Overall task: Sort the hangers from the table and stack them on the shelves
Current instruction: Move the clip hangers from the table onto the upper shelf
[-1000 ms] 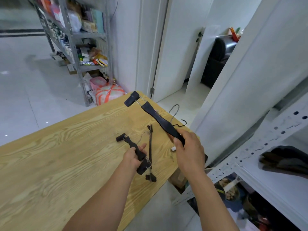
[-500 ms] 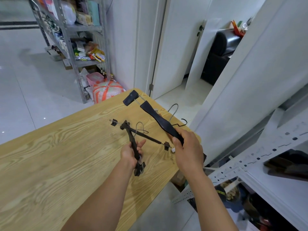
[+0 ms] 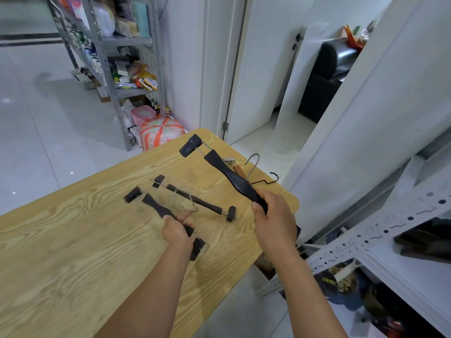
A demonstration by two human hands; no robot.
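At the far left a grey storage rack (image 3: 105, 57) stood on the tiled floor. Over the wooden table (image 3: 73, 252) the left hand (image 3: 177, 231) curled its fingers round a small black clip hanger (image 3: 156, 206) (blurred, with an end showing either side of the fist). Just beyond, a second black hanger (image 3: 195, 200) lay flat on the wood, untouched. The right hand (image 3: 275, 220) gripped the near end of a large black hanger (image 3: 231, 178), tilted above the table's corner and a brown hanger (image 3: 240, 171). White shelves (image 3: 380, 230) stood rightmost.
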